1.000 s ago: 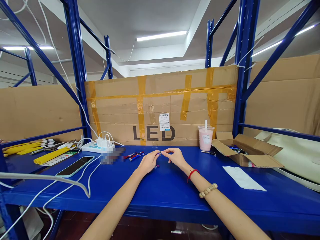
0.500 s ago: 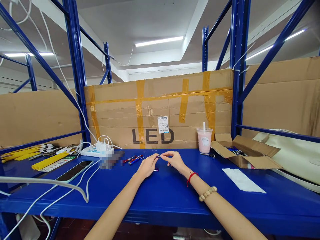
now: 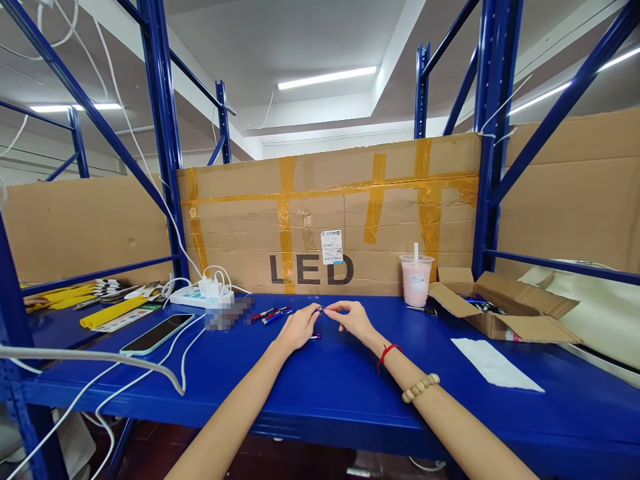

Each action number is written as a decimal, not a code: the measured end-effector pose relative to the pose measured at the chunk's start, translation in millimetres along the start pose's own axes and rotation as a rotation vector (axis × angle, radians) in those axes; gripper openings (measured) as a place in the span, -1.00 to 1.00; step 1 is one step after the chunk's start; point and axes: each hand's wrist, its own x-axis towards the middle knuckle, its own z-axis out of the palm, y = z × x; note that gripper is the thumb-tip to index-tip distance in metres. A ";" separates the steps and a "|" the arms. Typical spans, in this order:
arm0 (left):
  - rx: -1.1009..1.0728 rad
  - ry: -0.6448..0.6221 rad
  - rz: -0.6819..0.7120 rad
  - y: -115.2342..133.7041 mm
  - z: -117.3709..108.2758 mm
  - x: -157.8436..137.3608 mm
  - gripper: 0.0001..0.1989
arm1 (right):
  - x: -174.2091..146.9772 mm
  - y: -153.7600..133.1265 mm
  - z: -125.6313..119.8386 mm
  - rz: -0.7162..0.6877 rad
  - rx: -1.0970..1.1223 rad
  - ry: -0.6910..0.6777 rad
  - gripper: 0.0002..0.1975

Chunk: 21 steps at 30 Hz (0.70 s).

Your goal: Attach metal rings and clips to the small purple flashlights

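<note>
My left hand [image 3: 300, 327] and my right hand [image 3: 353, 319] meet above the blue tabletop [image 3: 310, 393], their fingertips almost touching. Between them is a small dark and shiny piece [image 3: 321, 309], pinched in the left fingertips; its kind is too small to make out. The right thumb and index finger are closed together at its right side, and whether they grip a part of it is hidden. Beyond the left hand lie a red pen [image 3: 264, 314] and a blue pen [image 3: 275, 317] among several others. A short purple-tipped item [image 3: 315, 336] shows beside the left fingers, partly covered.
On the right stand a pink drink cup [image 3: 416, 280], an open cardboard box [image 3: 530, 323] with pens in it and a white paper [image 3: 495, 363]. Leftward are a phone [image 3: 159, 333], a power strip [image 3: 187, 297], white cables [image 3: 183, 373] and yellow packets [image 3: 115, 312]. A large cardboard sheet [image 3: 240, 227] closes the back.
The camera has turned slightly left, so the scene sits further right. Both hands keep nearly the same pose around the small piece.
</note>
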 end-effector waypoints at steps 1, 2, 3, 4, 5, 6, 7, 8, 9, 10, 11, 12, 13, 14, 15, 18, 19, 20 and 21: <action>0.002 -0.003 -0.007 0.0 -0.2 0.1 -0.72 | 0.3 0.7 0.1 -0.001 -0.001 0.000 -0.67; 0.004 -0.003 -0.011 -0.2 -0.3 0.1 -0.72 | 0.5 1.0 0.3 0.000 -0.002 0.000 -0.65; 0.005 -0.001 -0.012 -0.5 -0.3 0.3 -0.73 | 0.7 1.0 0.5 0.002 -0.004 0.003 -0.64; 0.005 0.002 -0.011 -1.0 -0.2 0.4 -0.73 | 0.8 0.9 0.7 0.005 -0.008 0.007 -0.63; 0.006 0.005 -0.011 -1.4 0.0 0.5 -0.73 | 0.8 0.6 0.7 0.007 -0.014 0.013 -0.62; 0.006 0.005 -0.012 -1.8 0.1 0.6 -0.73 | 0.7 0.2 0.7 0.008 -0.019 0.021 -0.62; 0.007 0.003 -0.012 -2.0 0.2 0.7 -0.73 | 0.6 -0.1 0.5 0.010 -0.024 0.029 -0.62; 0.008 0.000 -0.011 -2.1 0.3 0.8 -0.73 | 0.4 -0.4 0.3 0.012 -0.029 0.036 -0.62; 0.011 -0.003 -0.013 -2.1 0.4 0.9 -0.73 | 0.2 -0.6 0.0 0.015 -0.033 0.041 -0.63; 0.014 -0.005 -0.014 -2.1 0.5 1.0 -0.73 | 0.0 -0.6 -0.2 0.016 -0.037 0.044 -0.63; 0.016 -0.007 -0.014 -2.1 0.6 1.0 -0.73 | -0.2 -0.6 -0.4 0.016 -0.039 0.043 -0.64; 0.018 -0.007 -0.015 -2.2 0.8 1.1 -0.73 | -0.4 -0.5 -0.4 0.014 -0.042 0.040 -0.64; 0.021 -0.007 -0.018 -2.3 0.9 1.1 -0.73 | -0.4 -0.4 -0.4 0.010 -0.043 0.035 -0.65; 0.023 -0.006 -0.020 -2.4 1.0 1.2 -0.73 | -0.5 -0.3 -0.4 0.005 -0.043 0.030 -0.65; 0.023 -0.005 -0.021 -2.6 1.1 1.2 -0.73 | -0.4 -0.1 -0.3 0.002 -0.045 0.026 -0.65; 0.019 -0.005 -0.015 -2.9 1.2 1.4 -0.73 | -0.1 0.1 -0.1 0.006 -0.059 0.026 -0.66; 0.015 -0.007 -0.011 -2.9 1.2 1.4 -0.73 | 0.0 0.2 -0.2 0.008 -0.065 0.029 -0.66; 0.013 -0.009 -0.009 -2.8 1.1 1.5 -0.73 | 0.1 0.3 -0.2 0.010 -0.069 0.032 -0.66; 0.013 -0.010 -0.010 -2.7 1.1 1.5 -0.73 | 0.2 0.5 -0.3 0.008 -0.070 0.033 -0.65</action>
